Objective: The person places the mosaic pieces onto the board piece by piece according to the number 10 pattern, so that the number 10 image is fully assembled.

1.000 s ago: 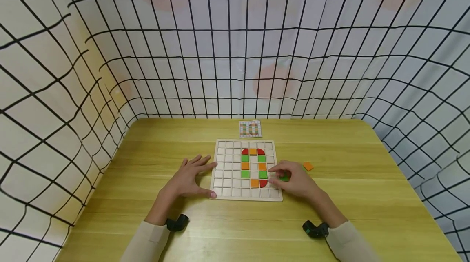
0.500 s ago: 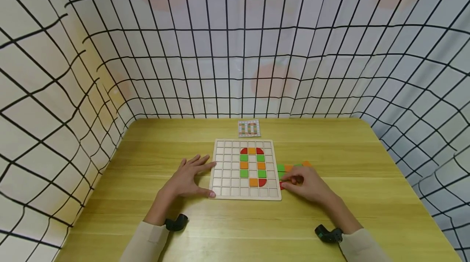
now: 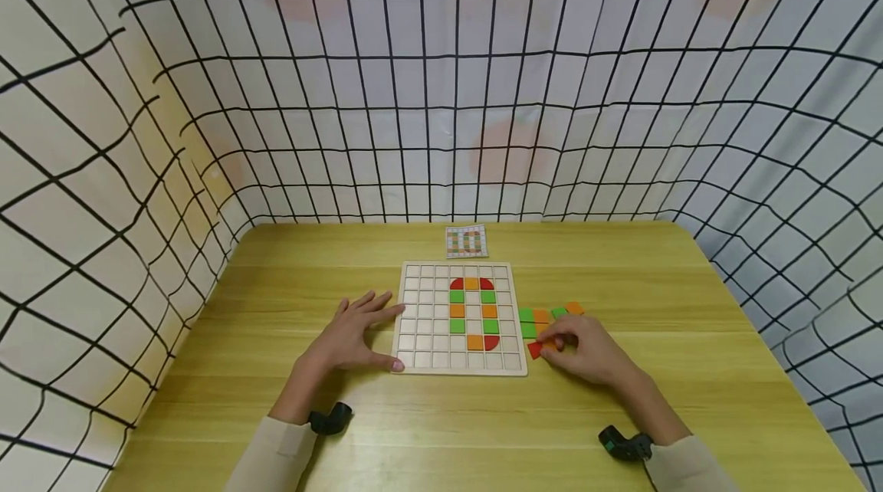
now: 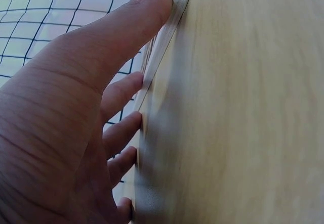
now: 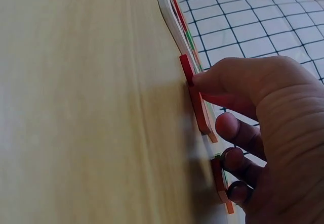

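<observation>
A pale wooden grid board [image 3: 421, 327] lies flat, with green, orange and red tiles set in a ring on its right half. My left hand [image 3: 355, 335] is spread at the board's left edge, thumb tip at the lower corner and index fingertip higher up; the left wrist view shows the thumb on the board's side. Just right of the board, my right hand [image 3: 582, 346] pinches a red tile [image 3: 534, 350] between thumb and index finger. In the right wrist view, the thumb [image 5: 223, 80] presses at the red tile's end, other fingers curled above neighbouring tiles.
Loose green tiles [image 3: 527, 323] and orange tiles [image 3: 541, 316] lie in a group beside the board, partly under the right hand. A small printed pattern card [image 3: 466, 241] rests behind the board. Black grid netting [image 3: 441, 147] over white cloth surrounds the wooden table [image 3: 441, 431].
My right hand has drawn back from the board's right edge to the loose tiles and taken hold of the red tile, which has turned slightly. My left hand has stayed at the board's edge.
</observation>
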### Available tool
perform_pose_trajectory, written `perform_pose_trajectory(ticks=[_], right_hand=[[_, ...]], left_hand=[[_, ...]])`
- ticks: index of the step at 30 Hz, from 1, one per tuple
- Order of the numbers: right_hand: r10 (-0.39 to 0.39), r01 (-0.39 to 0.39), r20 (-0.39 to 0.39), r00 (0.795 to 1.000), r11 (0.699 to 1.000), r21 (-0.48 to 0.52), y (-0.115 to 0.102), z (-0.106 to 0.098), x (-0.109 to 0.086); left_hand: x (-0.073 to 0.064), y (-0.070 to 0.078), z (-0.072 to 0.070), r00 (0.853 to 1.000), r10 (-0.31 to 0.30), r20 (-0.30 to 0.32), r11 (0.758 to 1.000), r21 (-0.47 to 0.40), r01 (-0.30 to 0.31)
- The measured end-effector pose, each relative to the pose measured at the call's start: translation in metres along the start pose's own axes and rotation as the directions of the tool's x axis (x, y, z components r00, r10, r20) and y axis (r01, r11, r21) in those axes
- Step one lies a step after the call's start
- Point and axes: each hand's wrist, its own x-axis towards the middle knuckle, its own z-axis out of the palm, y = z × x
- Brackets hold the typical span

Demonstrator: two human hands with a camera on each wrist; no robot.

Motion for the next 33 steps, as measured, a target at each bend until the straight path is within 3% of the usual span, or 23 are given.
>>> perform_pose_trajectory(ticks=[12,19,25,33], right_hand=[[0.043,-0.043,0.014,0.999,0.999,-0.033,-0.0041,0.0,-0.0007],[0.019,-0.019,0.0,1.0,0.996,-0.087,-0.0059,0.0011,0.0006],[0.033,-0.033,-0.001,0.999,0.996,-0.083,-0.0059,-0.0001,0.0003],[-0.003,0.006,0.034,0.999,0.997,-0.081,-0.0033,0.002,-0.0013]], left_hand=[[-0.0015,0.0011,-0.002,1.0,-0.004,0.005,1.0,-0.01,0.004],[-0.0019,0.0024,-0.0036,1.0,0.002,0.001,1.0,-0.006,-0.002],[-0.0019,0.0024,-0.0039,1.0,0.009,0.002,1.0,-0.011,-0.009],[-0.0013,0.001,-0.0015,1.0,0.008,0.001,1.0,-0.01,-0.008]])
